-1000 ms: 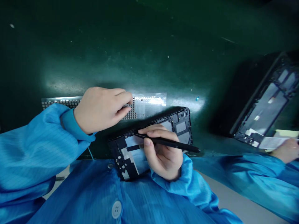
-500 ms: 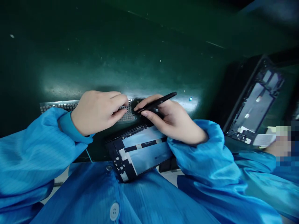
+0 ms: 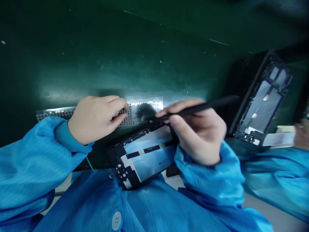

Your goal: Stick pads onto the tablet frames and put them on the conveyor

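My left hand point(image 3: 98, 117) lies over a clear strip of small grey square pads point(image 3: 56, 114), its thumb and fingertips closed together at the sheet's gridded part. In my right hand point(image 3: 200, 135) are slim black tweezers point(image 3: 193, 109), held like a pen and blurred by motion. Their tip is near the right end of the strip, just above a phone-like device frame point(image 3: 147, 158). That frame tilts at the table's edge against my front, with pale blue panels and a black band across it. My right wrist and sleeve hide its right end. Whether the tips carry a pad I cannot tell.
At the right a second device frame point(image 3: 262, 100) leans on a dark block. Beside it are a striped white sheet point(image 3: 276, 140) and another person's hand point(image 3: 301, 133) with a blue sleeve. The green table point(image 3: 116, 48) spreads beyond my hands.
My right hand with the tweezers has moved right and slightly down, away from my left hand, uncovering the strip's clear right end. My left hand keeps its place on the strip.
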{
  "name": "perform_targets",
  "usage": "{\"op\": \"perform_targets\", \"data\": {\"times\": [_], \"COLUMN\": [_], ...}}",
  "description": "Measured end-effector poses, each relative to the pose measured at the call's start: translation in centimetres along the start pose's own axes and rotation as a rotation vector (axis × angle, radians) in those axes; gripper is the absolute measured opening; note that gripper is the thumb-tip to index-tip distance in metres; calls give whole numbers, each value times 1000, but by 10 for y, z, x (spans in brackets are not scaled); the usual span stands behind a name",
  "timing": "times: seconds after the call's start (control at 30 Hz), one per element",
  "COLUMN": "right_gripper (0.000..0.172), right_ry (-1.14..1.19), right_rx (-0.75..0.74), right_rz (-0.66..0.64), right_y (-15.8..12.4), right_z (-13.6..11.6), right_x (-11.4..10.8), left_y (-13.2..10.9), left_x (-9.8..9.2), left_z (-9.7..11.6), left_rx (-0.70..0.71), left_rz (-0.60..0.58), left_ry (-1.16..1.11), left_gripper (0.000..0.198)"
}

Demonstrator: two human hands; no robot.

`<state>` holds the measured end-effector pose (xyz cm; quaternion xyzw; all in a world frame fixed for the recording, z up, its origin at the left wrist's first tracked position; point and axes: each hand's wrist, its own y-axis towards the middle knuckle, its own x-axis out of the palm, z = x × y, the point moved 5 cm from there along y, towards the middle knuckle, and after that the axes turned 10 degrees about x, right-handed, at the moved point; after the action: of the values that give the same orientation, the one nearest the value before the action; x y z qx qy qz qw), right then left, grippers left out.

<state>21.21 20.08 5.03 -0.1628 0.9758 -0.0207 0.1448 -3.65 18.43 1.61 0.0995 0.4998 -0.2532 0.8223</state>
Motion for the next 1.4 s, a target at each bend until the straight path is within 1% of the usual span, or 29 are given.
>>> {"op": "perform_targets", "data": {"times": [0.03,0.07,0.1,0.13,0.2,0.3,0.4,0.47,0.53,0.6,0.7,0.77,0.83,0.9,0.97,1.07,1.17,1.3,1.4], "right_gripper": [11,12,12,13,15,16,15,18,22,25,21,15,12,12,13,13,14,13,13], "right_ry": [27,35,31,19,-10,-49,-81,-126,-235,-354,-380,-350,-338,-316,-289,-270,-291,-312,-229], "right_rx": [-14,-32,-50,-63,-83,-79,-63,-71,-98,-104,-54,-50,-55,-37,-5,27,29,23,58], "right_rz": [166,302,393,431,406,378,368,352,301,214,23,-163,-339,-442,-476,-467,-476,-496,-484], "right_y": [-15,-30,-43,-53,-62,-60,-57,-59,-60,-54,-25,1,23,36,39,35,33,40,39], "right_z": [2,5,9,12,19,27,29,23,10,-7,-22,-22,-14,-4,2,4,3,3,2], "right_x": [-6,-9,-9,-7,1,7,7,5,3,0,-3,2,11,18,22,22,23,25,21], "left_y": [-1,-1,-2,-2,-3,-4,-4,-4,-5,-4,-4,-2,-1,0,1,2,2,3,2], "left_x": [0,0,0,0,-2,-2,-2,-2,-2,-3,-4,-4,-3,-2,-1,-1,-1,-1,-1], "left_z": [-1,-1,-1,-1,-2,-2,-4,-5,-6,-5,-3,-2,-2,-2,-2,0,2,2,2], "left_rx": [6,12,20,27,44,63,65,54,44,46,69,74,60,36,22,15,1,-15,-7], "left_rz": [5,14,29,49,95,129,125,113,105,112,107,91,66,33,7,-7,-17,-41,-29], "left_ry": [-8,-14,-16,-15,-6,-2,-16,-26,-33,-30,-13,-1,0,-6,-11,-11,8,61,69], "left_gripper": [28,27,27,26,23,22,23,23,23,23,25,27,28,28,30,31,31,33,32]}}
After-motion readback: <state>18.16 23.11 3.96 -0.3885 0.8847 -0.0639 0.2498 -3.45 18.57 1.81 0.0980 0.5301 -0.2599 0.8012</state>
